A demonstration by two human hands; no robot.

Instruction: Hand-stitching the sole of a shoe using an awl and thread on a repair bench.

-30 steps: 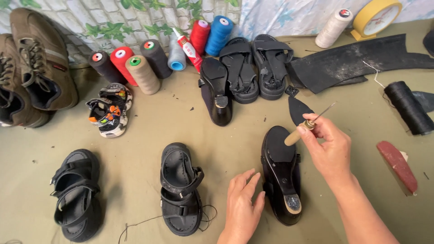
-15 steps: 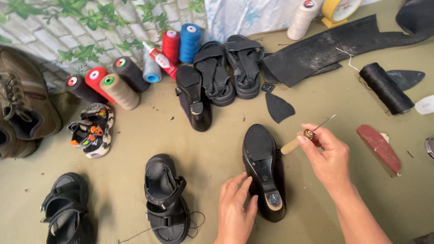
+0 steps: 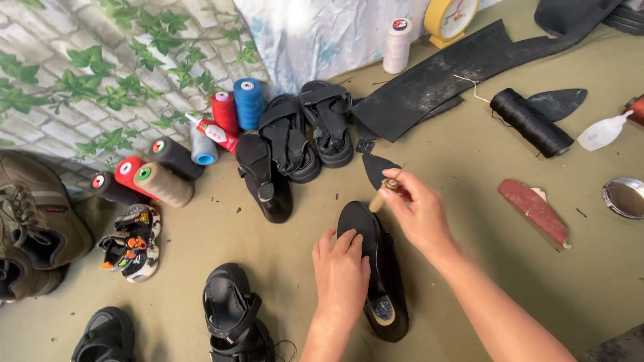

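Note:
A black heeled shoe [image 3: 384, 281] lies sole-up on the olive floor in front of me. My left hand [image 3: 341, 268] rests flat on its sole and holds it down. My right hand [image 3: 417, 209] grips a wooden-handled awl [image 3: 382, 194] just above the shoe's toe end. A small black pointed sole piece [image 3: 377, 167] lies right behind the awl. The matching black heeled shoe [image 3: 263, 175] lies a little to the left.
A pair of black sandals [image 3: 307, 134] lies behind, thread spools [image 3: 201, 144] and a glue tube [image 3: 213, 131] to the left, brown boots [image 3: 33, 221] and small colourful sandals [image 3: 133, 241] far left. Black rubber sheet [image 3: 456, 74], black thread cone [image 3: 530, 122], red sanding strip [image 3: 535, 212] and round metal lid [image 3: 625, 197] lie right.
The view has shifted, so everything sits further left. My left hand moved from beside the shoe onto its sole. My right hand brought the awl down towards the shoe's toe.

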